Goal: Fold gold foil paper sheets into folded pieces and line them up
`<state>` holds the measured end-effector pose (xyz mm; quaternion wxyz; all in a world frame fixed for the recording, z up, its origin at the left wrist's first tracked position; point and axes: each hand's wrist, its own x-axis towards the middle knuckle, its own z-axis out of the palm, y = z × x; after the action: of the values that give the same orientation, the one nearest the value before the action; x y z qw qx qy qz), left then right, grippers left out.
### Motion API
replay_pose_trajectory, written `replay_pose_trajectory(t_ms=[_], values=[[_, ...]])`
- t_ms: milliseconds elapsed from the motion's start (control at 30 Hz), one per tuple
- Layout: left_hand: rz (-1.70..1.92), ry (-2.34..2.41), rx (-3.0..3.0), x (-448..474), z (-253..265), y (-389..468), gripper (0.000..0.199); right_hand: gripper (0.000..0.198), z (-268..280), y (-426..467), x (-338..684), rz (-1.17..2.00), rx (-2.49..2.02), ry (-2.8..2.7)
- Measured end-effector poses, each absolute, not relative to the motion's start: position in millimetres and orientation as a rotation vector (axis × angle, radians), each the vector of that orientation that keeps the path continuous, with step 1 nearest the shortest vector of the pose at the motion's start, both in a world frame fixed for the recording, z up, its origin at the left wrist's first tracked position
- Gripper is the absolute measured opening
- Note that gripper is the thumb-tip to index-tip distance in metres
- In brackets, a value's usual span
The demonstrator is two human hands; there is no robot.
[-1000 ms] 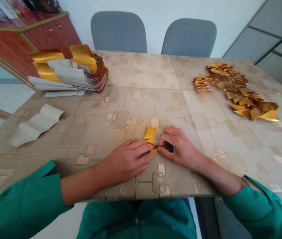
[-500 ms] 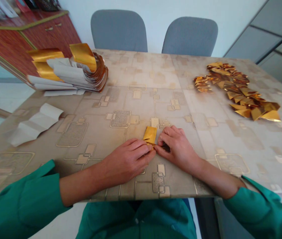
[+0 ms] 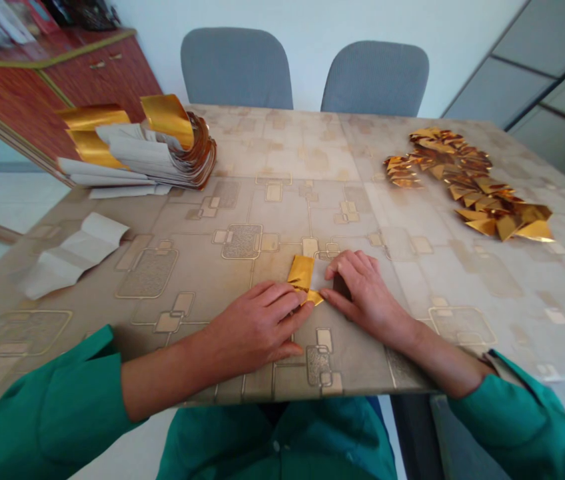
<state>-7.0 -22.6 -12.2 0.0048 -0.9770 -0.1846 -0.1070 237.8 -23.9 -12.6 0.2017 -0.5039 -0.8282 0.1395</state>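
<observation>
A small folded sheet of gold foil paper (image 3: 301, 272) lies on the table before me, its pale underside showing at the right. My left hand (image 3: 265, 321) presses the sheet down, fingers together over its lower left part and partly hiding it. A gold corner sticks out beyond those fingertips. On the other side, my right hand (image 3: 362, 290) is curled with thumb and forefinger at the sheet's pale right flap. The exact grip of the right fingers is partly hidden.
A thick stack of gold and white paper (image 3: 162, 150) stands at the back left. A creased pale sheet (image 3: 75, 257) lies nearer on the left. Folded gold pieces (image 3: 482, 187) form a curved row at the right. Two grey chairs (image 3: 236, 70) are behind the patterned table (image 3: 307, 143).
My right hand has moved slightly right, away from the left fingertips, exposing the sheet's pale flap and a gold corner. My left thumb now stands apart from the fingers.
</observation>
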Motion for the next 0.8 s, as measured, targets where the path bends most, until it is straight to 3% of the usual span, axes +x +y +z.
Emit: replay_pose_trajectory(t_ms=[333, 633, 800], values=[[-0.377, -0.530, -3.112, -10.1, -11.4, -20.2, 0.080, 0.007, -13.7, -18.1, 241.1, 0.391, -1.336, -2.365], [-0.444, -0.295, -3.167, -23.9, -13.8, 0.2, 0.063, 0.033, -7.4, -13.1, 251.4, 0.186, -1.010, -2.396], [-0.409, -0.278, -3.171, -24.1, -10.9, -3.1, 0.072, 0.024, -10.2, -15.4, 248.7, 0.294, -1.020, -2.437]])
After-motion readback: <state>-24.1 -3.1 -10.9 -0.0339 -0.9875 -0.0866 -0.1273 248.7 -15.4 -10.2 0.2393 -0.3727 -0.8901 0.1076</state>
